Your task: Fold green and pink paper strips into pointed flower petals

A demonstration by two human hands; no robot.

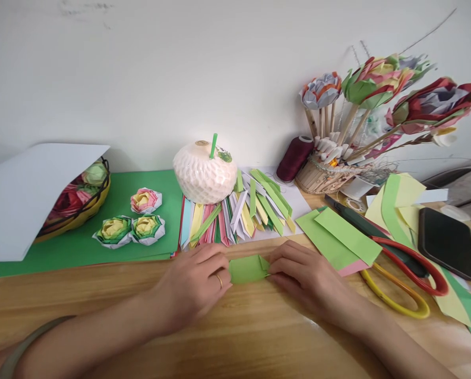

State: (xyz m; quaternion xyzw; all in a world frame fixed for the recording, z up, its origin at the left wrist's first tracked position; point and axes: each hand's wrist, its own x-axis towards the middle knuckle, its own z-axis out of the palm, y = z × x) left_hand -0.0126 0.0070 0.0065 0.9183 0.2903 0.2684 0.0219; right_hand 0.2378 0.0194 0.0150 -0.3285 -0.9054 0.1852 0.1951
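Observation:
A small light green paper piece point(246, 269) lies low over the wooden table between my hands. One corner at its right end is folded over. My left hand point(198, 281) pinches its left end, a ring on one finger. At the folded right end, my right hand point(302, 276) grips it with fingers and thumb. Just beyond are folded paper strips point(241, 213) in green, yellow, white and pink. Flat green paper sheets point(334, 237) lie to the right of my right hand.
Scissors point(407, 279) and a phone point(449, 242) lie at right. Behind stand a wrapped coconut point(206, 171), a thread spool point(294, 158) and a basket point(318, 176) of paper flowers. Small paper lotuses point(148, 227) rest on green sheets point(123, 184), near a yellow basket point(97, 202) under white paper point(26, 195).

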